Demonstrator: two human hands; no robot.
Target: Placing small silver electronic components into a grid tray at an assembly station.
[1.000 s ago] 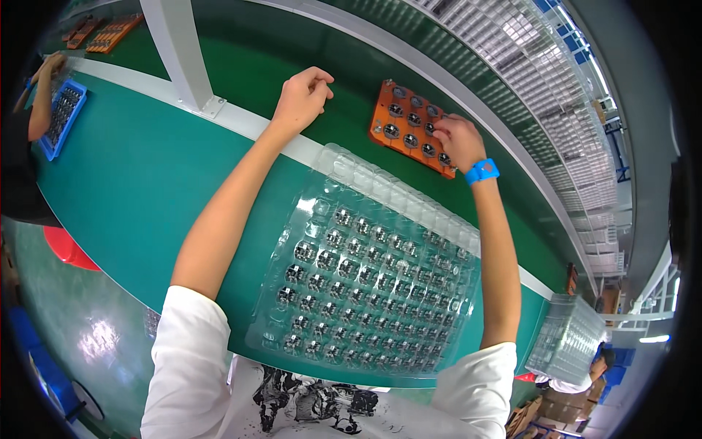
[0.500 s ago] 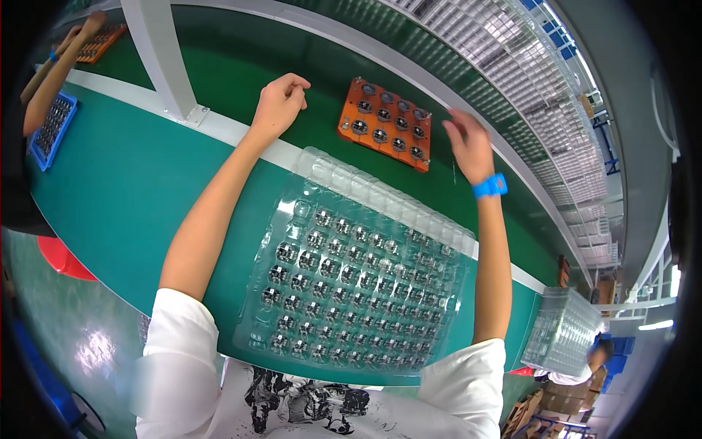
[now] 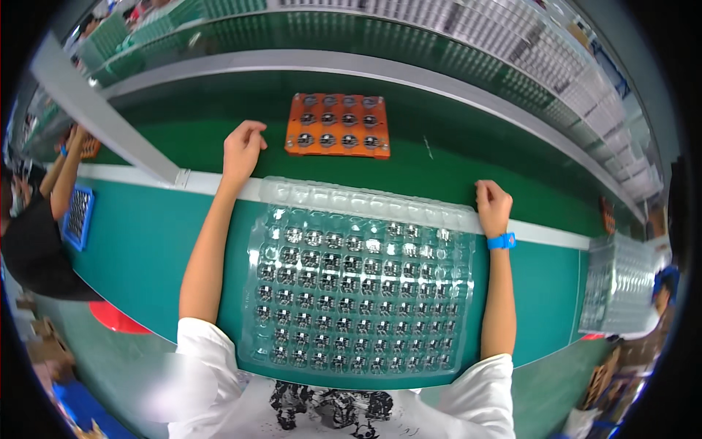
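My left hand hovers left of an orange fixture plate, its fingers curled in and nothing visible in them. The plate carries rows of round dark parts and lies flat on the dark green surface, apart from both hands. My right hand, with a blue band on the wrist, is closed in a loose fist just beyond the right far corner of a clear plastic tray. No object shows in that fist. Small black-and-silver parts fill most pockets of the tray, with some vacant ones along its far and left edges.
A pale rail separates the near green bench from the far green strip. At left stand a slanted grey post and a blue bin beside a co-worker's arm. Stacked clear trays stand at right; a red stool is lower left.
The view has turned, so the scene sits differently. My right hand has drawn back from beside the orange plate toward the tray's corner, and its fingers have closed. My left hand stays curled.
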